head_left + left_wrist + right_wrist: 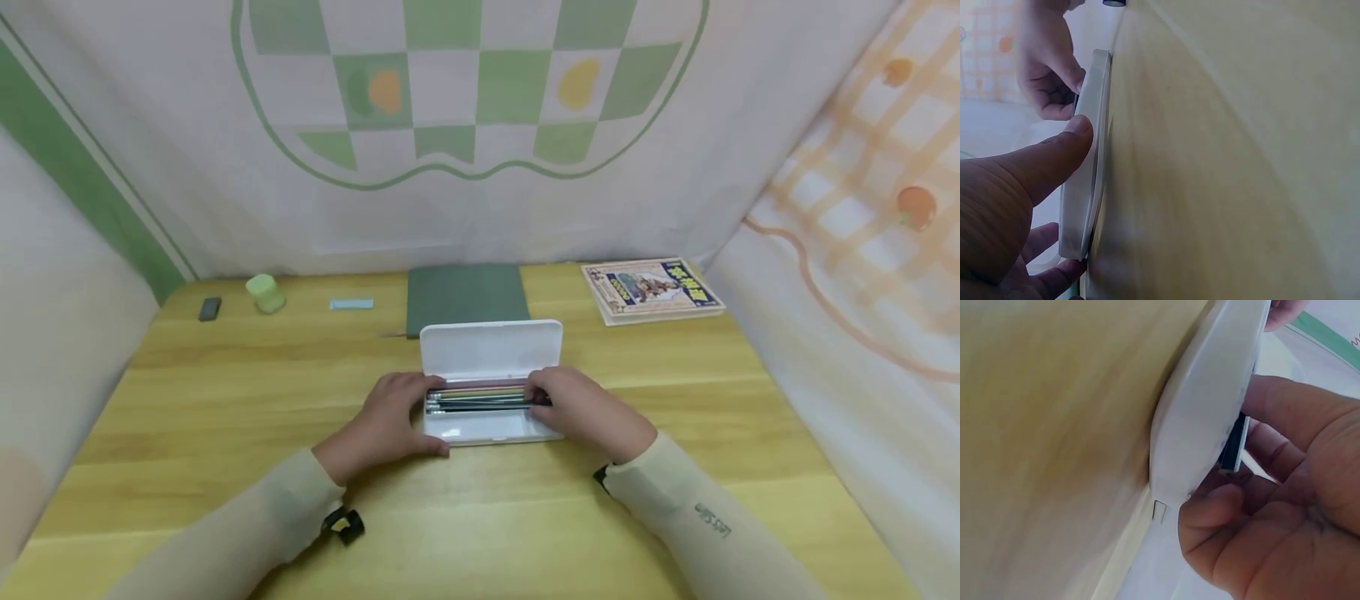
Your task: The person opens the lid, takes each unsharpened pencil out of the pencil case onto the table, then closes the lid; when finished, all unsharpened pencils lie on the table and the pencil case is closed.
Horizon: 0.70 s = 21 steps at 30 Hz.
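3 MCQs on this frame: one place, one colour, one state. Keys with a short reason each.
1. Where is the book?
A. far right of the table
B. inside the case
C. under the left hand

2. What colour is the case?
A. black
B. white
C. red

3. How is the case's lid?
A. shut
B. off, lying beside it
C. open, standing up

Keys: 1 A, it lies at the table's far right corner. 2 B, lid and tray are white. 3 C, the lid stands behind the pencils, with the left hand and right hand at the tray's ends.

White pencil case [491, 392], yellow wood table [225, 400], perhaps grey-green notebook [465, 297]
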### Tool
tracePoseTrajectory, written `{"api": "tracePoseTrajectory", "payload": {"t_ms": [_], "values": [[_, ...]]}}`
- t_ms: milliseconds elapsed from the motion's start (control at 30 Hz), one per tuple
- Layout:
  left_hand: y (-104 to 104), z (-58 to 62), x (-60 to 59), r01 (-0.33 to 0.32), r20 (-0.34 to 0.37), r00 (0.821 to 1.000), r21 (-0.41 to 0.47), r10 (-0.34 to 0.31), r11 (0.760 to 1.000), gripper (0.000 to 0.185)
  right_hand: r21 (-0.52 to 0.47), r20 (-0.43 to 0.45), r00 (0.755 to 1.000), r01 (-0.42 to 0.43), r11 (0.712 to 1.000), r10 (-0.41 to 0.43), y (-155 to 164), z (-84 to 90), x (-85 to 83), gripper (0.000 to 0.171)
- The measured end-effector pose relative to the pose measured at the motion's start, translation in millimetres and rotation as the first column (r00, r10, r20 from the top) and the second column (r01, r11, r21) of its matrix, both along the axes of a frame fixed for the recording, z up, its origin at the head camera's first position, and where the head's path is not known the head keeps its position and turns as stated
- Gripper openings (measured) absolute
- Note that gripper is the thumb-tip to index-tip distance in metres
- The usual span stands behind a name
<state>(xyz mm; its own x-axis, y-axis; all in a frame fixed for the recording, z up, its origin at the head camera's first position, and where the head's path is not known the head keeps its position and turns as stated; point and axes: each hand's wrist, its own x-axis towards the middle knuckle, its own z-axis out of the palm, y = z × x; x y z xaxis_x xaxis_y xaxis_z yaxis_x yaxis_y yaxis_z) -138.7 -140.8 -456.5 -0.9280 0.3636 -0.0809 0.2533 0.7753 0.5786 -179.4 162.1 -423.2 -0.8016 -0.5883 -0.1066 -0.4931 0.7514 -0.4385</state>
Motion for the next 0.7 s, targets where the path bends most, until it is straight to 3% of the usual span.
{"api": "tracePoseTrajectory", "payload": {"t_ms": [367,700], "values": [[0.8,-4.7,0.7,-0.011,-0.015,1.0,0.002,0.011,1.0,0.1,-0.058,-0.063,0.998,-0.017,0.998,0.014,2.2,-0.6,0.0,0.009],[2.2,-3.6,2.6,-0.016,-0.021,1.0,0.018,0.016,1.0,0.1,-0.078,-0.022,1.0,0.021,0.997,-0.023,-2.7,1.7,-1.1,0.008]]}}
